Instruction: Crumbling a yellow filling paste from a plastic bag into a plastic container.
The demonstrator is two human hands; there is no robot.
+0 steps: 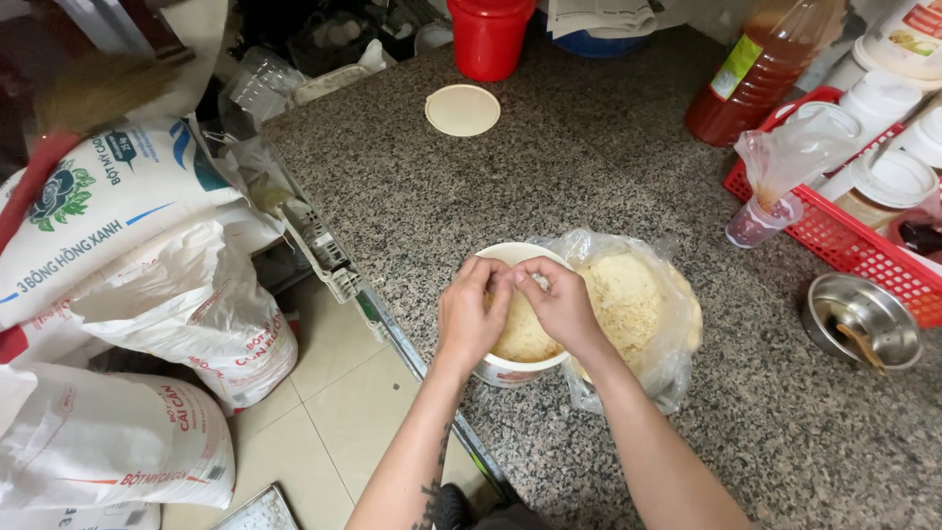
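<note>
A round white tub full of pale yellow crumbs stands near the front edge of the speckled granite counter. My left hand and my right hand hover together over the tub, fingertips pinched on a bit of the crumbs. Right beside the tub lies a clear plastic bag holding more of the same crumbs; my right wrist rests against it.
A cream lid and a red cup sit at the back. On the right are a red basket of lidded tubs, an amber bottle, a bagged cup and a steel bowl. White sacks pile on the floor left.
</note>
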